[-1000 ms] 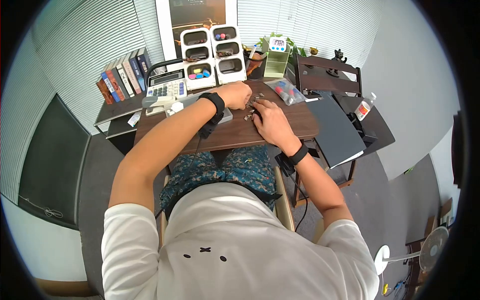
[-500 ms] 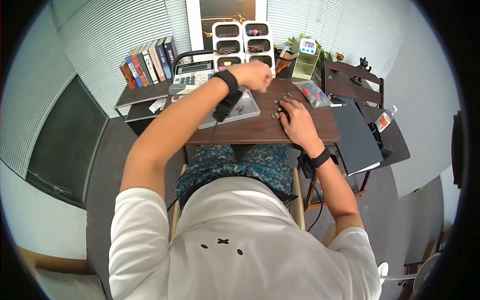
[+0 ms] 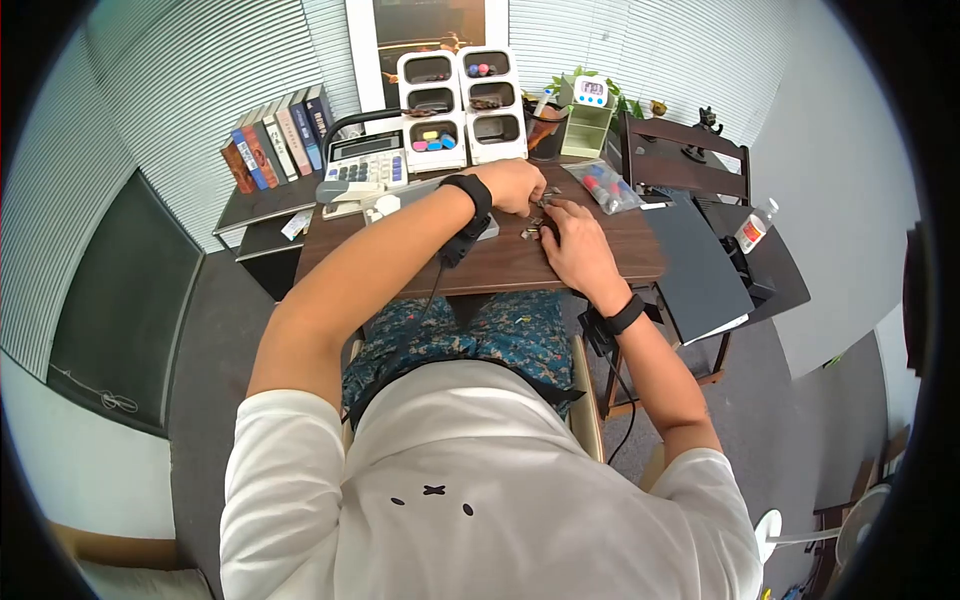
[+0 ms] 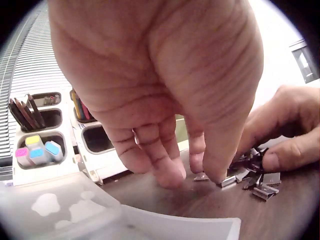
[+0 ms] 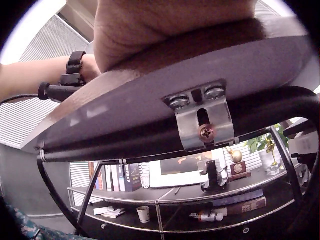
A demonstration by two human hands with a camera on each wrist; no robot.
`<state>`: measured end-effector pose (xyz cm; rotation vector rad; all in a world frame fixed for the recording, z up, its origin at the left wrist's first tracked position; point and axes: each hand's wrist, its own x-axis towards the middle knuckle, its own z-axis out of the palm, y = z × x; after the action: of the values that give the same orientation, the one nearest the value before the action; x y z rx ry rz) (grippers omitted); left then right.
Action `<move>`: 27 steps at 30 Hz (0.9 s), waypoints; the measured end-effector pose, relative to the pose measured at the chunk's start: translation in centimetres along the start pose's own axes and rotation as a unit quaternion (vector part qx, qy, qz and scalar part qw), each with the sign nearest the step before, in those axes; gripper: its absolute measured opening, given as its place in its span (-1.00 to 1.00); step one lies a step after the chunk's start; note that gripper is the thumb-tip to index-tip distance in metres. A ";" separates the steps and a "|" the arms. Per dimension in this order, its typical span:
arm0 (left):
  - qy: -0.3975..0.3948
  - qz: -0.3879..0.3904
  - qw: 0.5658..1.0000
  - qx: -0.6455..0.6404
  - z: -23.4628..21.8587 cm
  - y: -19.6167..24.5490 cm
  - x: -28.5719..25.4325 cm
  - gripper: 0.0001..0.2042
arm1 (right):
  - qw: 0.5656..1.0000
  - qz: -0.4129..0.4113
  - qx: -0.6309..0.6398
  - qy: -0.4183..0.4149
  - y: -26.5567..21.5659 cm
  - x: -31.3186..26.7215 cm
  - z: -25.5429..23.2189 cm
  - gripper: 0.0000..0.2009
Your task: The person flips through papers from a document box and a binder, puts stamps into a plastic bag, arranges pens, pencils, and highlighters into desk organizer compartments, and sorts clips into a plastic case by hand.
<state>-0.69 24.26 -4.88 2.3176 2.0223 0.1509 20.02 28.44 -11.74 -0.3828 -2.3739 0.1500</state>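
Observation:
Several small silvery metal clips (image 4: 265,192) lie in a loose pile on the brown desk. My left hand (image 3: 512,187) reaches down to the near side of the pile. In the left wrist view its thumb tip is right at one clip (image 4: 228,181), with the index finger close beside it and the other fingers hanging loosely. My right hand (image 3: 580,248) rests on the desk at the pile's right side, fingers stretched over the clips and thumb (image 4: 280,159) against them. Beneath my left wrist sits a shallow grey tray (image 4: 220,225), partly hidden by the forearm in the head view.
White bins (image 3: 435,142) with highlighters and pencils stand at the back, beside a calculator (image 3: 365,165). A clear bag (image 3: 607,188) of coloured pieces lies right of the pile. The right wrist view shows the desk's underside (image 5: 125,110) and a metal bracket (image 5: 205,122).
My left hand was at the pile, then raised near the tray's right end half a second ago, and is now back down at the clips. My right hand has stayed by the pile.

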 end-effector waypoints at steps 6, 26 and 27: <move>0.041 -0.021 0.999 -0.013 1.3 -0.2 1.6 -0.89 | 1.000 -0.008 0.004 0.007 0.1 0.0 0.1 -0.69; 0.052 0.050 0.997 -0.017 -1.8 -0.9 -2.2 -0.86 | 1.000 -0.002 -0.001 0.008 0.0 -0.1 0.2 -0.65; 0.051 0.044 0.997 -0.032 -1.0 -0.1 -1.5 -0.86 | 1.000 0.001 -0.005 0.018 0.0 -0.1 0.3 -0.66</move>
<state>-1.12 22.75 -3.93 2.4071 1.9282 0.3394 19.94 28.38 -12.02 -0.3887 -2.3394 0.1320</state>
